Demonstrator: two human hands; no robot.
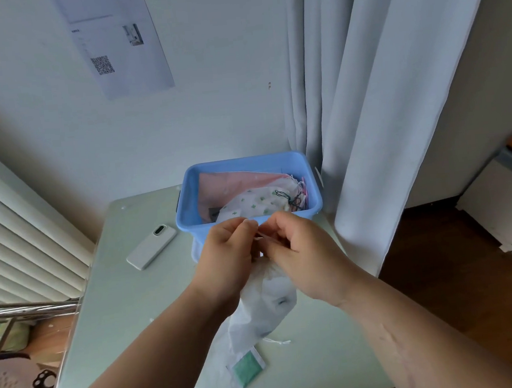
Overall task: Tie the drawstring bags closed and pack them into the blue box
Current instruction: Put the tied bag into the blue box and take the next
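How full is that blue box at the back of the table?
Partly full. The blue box already holds a white bag with green print lying on pink fabric, and its far wall shows above them.

The white paper sheet (117, 42) on the wall carries a black QR code (102, 65), and that is the one clear sign in view. Above the code sits a short dark heading (75, 30), too small and blurred to read. Down on the table, a green rectangular label (247, 369) on a flat white fabric bag (217, 386) shows no legible lettering.
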